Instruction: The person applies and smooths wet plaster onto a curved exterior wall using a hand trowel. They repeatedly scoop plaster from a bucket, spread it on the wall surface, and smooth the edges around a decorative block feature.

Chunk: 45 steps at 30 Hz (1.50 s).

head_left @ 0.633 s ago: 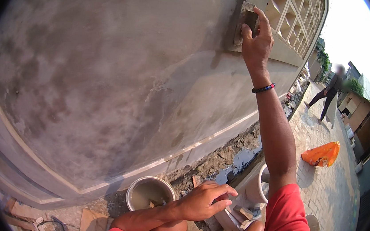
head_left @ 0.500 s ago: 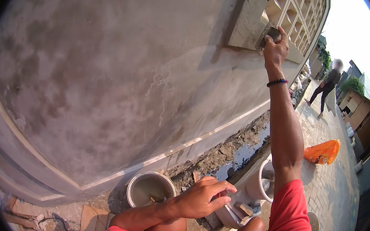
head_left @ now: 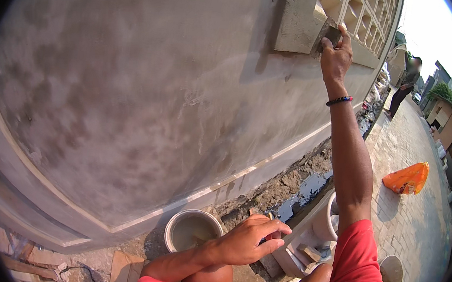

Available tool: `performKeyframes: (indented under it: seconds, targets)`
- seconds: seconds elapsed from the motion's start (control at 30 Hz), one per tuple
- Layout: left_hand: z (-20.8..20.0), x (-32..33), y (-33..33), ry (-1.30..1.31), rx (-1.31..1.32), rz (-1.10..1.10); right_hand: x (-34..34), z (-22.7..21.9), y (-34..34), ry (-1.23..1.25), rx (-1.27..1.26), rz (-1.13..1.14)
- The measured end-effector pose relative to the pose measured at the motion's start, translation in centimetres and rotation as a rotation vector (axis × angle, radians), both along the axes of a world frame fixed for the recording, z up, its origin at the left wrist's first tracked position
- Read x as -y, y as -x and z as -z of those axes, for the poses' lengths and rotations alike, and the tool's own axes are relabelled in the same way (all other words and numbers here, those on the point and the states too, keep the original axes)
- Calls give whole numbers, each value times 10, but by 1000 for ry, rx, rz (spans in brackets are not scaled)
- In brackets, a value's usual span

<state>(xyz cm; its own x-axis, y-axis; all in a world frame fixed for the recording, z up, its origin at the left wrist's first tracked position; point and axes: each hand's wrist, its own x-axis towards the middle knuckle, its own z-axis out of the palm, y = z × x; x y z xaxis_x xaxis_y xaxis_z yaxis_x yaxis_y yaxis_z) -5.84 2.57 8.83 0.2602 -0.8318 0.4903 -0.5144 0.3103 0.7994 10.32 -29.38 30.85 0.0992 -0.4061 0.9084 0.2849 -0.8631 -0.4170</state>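
Observation:
My right hand (head_left: 336, 56) reaches up at the end of a stretched arm. Its thumb and fingers grip a small dark rectangular block (head_left: 332, 36) with a flat, mortar-coloured face, pressed to the lower ledge of the cement window frame (head_left: 296, 31). What kind of tool the block is, I cannot make out. Low in the middle, my left hand (head_left: 253, 240) hangs loosely bent above my knee, thumb and forefinger apart with nothing visible between them; its other fingers are partly hidden. Just left of it stands a round bucket (head_left: 172, 239) of cloudy water.
A grey plastered wall (head_left: 131, 105) fills the left. Along its foot runs a muddy ditch (head_left: 300, 194) with dark water. A white bucket (head_left: 324, 221) stands by my right arm, another pail (head_left: 391, 276) behind it. An orange bag (head_left: 407, 178) lies on the paving; farther off stands a person (head_left: 405, 87).
The view has shifted slightly. My right hand has slid the block a little left and up along the frame's ledge. The distant person has changed stance. My left hand stays nearly the same.

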Motion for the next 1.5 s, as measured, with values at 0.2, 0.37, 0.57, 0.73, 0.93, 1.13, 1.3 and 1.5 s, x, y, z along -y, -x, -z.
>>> performKeyframes:
  seconds: [0.2, 0.37, 0.57, 0.73, 0.93, 1.13, 1.3, 1.5]
  targets:
    - [3, 1, -3, -110, -52, 27, -88, 29, 8, 378, -30, -71]
    - [1, 3, -6, -97, -26, 6, 20, 12, 1, -114, -95, 58]
    - [10, 8, -11, -185, -23, 1, -96, -3, 12, 439, 118, -141]
    - [5, 15, -8, -118, 2, -9, -43, -49, -9, 306, 100, 80]
    - [12, 17, -12, -11, 12, -29, -66, -65, 6, 302, 146, -85]
    - [7, 17, -5, -8, -13, 15, -51, -83, -15, 493, 210, 115]
    - [8, 9, -9, 13, -35, -27, -19, -128, -1, 189, 33, 7]
    - [15, 13, -11, -15, -12, 2, -81, -104, -18, 721, 278, 146]
